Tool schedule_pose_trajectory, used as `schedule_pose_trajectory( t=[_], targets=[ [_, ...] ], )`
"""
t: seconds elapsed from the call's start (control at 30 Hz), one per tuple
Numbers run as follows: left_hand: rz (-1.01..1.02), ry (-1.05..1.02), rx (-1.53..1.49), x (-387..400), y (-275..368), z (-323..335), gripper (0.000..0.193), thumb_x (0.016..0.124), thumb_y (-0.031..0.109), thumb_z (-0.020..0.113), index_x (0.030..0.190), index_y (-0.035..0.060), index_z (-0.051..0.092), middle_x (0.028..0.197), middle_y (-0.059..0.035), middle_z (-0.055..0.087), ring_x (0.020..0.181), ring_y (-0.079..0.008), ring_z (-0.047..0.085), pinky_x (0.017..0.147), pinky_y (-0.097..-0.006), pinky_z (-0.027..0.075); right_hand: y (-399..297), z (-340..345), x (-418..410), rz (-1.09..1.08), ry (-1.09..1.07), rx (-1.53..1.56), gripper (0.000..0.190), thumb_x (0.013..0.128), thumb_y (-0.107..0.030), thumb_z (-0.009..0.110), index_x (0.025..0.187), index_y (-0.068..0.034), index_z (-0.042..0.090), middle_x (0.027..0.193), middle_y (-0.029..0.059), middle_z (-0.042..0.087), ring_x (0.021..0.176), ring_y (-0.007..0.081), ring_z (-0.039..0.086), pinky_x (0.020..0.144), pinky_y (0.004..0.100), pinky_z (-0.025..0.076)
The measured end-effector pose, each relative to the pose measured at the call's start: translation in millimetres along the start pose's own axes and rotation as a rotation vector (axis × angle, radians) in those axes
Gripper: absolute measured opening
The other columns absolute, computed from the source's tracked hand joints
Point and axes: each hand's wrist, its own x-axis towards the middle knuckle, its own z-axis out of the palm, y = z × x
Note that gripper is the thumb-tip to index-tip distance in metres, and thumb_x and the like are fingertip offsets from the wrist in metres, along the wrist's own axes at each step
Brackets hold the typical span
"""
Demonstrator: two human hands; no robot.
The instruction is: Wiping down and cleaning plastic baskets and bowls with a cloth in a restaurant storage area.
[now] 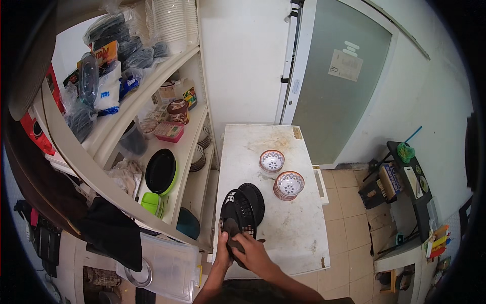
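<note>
Both of my hands are at the near edge of a worn white table. My left hand and my right hand grip a dark, elongated object between them; its kind is hard to tell. Just beyond it lie black plastic baskets with openwork rims, overlapping one another. Farther right on the table stands a stack of patterned bowls, with another patterned bowl or stack behind it. The bowls have orange rims and blue motifs.
White shelving at left holds bagged goods, tubs, a black oval tray and a green container. A lidded clear plastic bin sits lower left. Behind the table is a frosted door; a small black table stands right.
</note>
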Motion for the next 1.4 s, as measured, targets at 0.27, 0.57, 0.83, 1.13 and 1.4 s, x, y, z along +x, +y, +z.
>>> schedule_pose_trajectory(
  t=[0.27, 0.57, 0.83, 1.13, 1.4],
  targets=[
    [0.164, -0.169, 0.266, -23, 10, 34, 0.093, 0.086, 0.050, 0.056, 0.154, 0.0037, 0.013, 0.155, -0.0154, 0.024, 0.143, -0.0256, 0.027, 0.117, -0.0360, 0.019, 12, -42, 39, 0.044, 0.170, -0.342, 0.030, 0.081, -0.007, 0.066, 0.110, -0.012, 0.057, 0.099, 0.0145, 0.056, 0.084, 0.0401, 0.062, 0.068, 0.0488, 0.050],
    [0.508, -0.042, 0.173, -7, 29, 40, 0.105, 0.082, 0.063, 0.060, 0.154, 0.0037, 0.011, 0.151, -0.0196, 0.030, 0.136, -0.0300, 0.038, 0.113, -0.0389, 0.030, 1, -13, 5, 0.188, -0.351, -0.429, 0.027, 0.084, -0.015, 0.063, 0.110, -0.006, 0.060, 0.101, 0.0207, 0.063, 0.084, 0.0415, 0.065, 0.073, 0.0507, 0.052],
    [0.339, 0.049, 0.192, -9, -21, 26, 0.097, 0.086, 0.067, 0.049, 0.151, -0.0001, 0.020, 0.149, -0.0170, 0.033, 0.138, -0.0265, 0.034, 0.114, -0.0376, 0.027, 14, -10, 44, -0.030, 0.333, 0.000, 0.028, 0.087, -0.014, 0.063, 0.112, -0.002, 0.061, 0.101, 0.0193, 0.064, 0.096, 0.0403, 0.062, 0.080, 0.0426, 0.050],
    [0.177, 0.114, 0.088, -3, -20, 6, 0.079, 0.089, 0.068, 0.041, 0.136, 0.0050, 0.047, 0.125, -0.0133, 0.058, 0.114, -0.0257, 0.058, 0.099, -0.0402, 0.046, 14, -26, 40, 0.039, 0.015, -0.253, 0.024, 0.087, -0.014, 0.060, 0.111, -0.009, 0.060, 0.102, 0.0161, 0.061, 0.088, 0.0405, 0.062, 0.074, 0.0476, 0.050],
    [0.032, -0.019, -0.021, 12, -10, -24, 0.080, 0.091, 0.056, 0.047, 0.153, 0.0131, 0.020, 0.147, -0.0139, 0.037, 0.132, -0.0280, 0.043, 0.110, -0.0409, 0.037, 27, -7, 3, -0.086, -0.445, -0.339, 0.033, 0.083, -0.018, 0.065, 0.115, -0.014, 0.057, 0.106, 0.0137, 0.061, 0.088, 0.0352, 0.066, 0.070, 0.0460, 0.053]
  ],
)
